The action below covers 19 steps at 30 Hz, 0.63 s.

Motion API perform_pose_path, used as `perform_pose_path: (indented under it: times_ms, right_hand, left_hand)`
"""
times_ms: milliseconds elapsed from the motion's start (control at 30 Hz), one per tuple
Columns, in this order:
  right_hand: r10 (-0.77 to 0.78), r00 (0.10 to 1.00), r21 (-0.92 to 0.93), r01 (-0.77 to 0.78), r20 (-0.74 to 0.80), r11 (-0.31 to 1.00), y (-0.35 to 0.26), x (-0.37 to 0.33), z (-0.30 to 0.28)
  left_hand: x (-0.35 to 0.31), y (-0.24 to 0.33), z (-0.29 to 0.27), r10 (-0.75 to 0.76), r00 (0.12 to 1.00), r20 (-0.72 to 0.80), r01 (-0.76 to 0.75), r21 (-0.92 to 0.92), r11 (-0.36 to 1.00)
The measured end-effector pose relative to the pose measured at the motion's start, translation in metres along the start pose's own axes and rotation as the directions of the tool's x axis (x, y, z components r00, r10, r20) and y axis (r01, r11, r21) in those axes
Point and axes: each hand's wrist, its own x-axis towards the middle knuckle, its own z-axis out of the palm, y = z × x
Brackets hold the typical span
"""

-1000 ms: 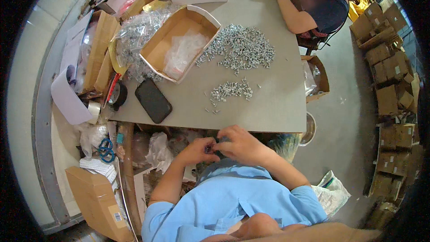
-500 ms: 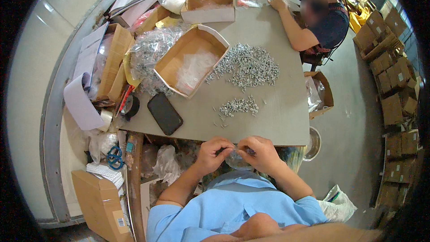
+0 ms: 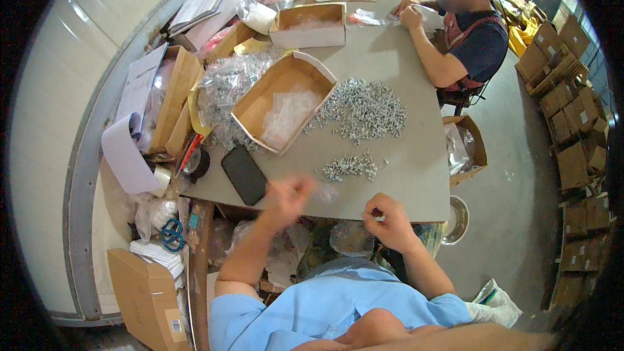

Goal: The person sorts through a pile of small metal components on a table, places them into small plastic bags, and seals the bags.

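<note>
My left hand (image 3: 288,200) is over the table's front edge, smeared by motion. At its fingertips a small clear plastic bag (image 3: 326,192) shows faintly and appears pinched there. To the right, my right hand (image 3: 392,220) is curled in a pinch at the same edge; what its fingers hold, if anything, is too small to make out. A small pile of screws (image 3: 351,167) lies just beyond the hands, with a larger heap of screws (image 3: 364,110) farther back. Below the edge, between my forearms, sits a clear plastic bag (image 3: 351,237).
A black phone (image 3: 244,175) lies left of my left hand. Behind it stands an open cardboard tray (image 3: 260,101) with clear bags inside. A co-worker (image 3: 478,45) sits at the far right. A metal bowl (image 3: 457,220) and a carton (image 3: 478,149) are beside the table.
My hands, together at the table edge before, have parted. The left moved left and forward with the small bag; the right moved slightly right. The co-worker's hands came together.
</note>
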Motion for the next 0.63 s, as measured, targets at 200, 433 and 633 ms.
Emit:
perform_pose_path:
  times_ms: [200, 433, 633]
  right_hand:
    - [0.016, 0.976, -0.245, -0.07, -0.215, 0.967, 0.046, -0.009, -0.006]
    - [0.015, 0.979, -0.231, -0.063, -0.205, 0.971, 0.041, -0.008, -0.006]
    - [-0.006, 0.976, -0.227, -0.044, -0.216, 0.973, 0.05, -0.013, -0.007]
  left_hand:
    - [0.122, -0.016, -0.062, 0.275, 0.789, -0.55, -0.143, 0.271, 0.952]
    - [0.18, -0.08, -0.015, -0.087, 0.928, 0.362, -0.215, 0.71, 0.67]
    - [0.198, -0.07, -0.024, -0.255, 0.933, 0.255, -0.073, 0.826, 0.559]
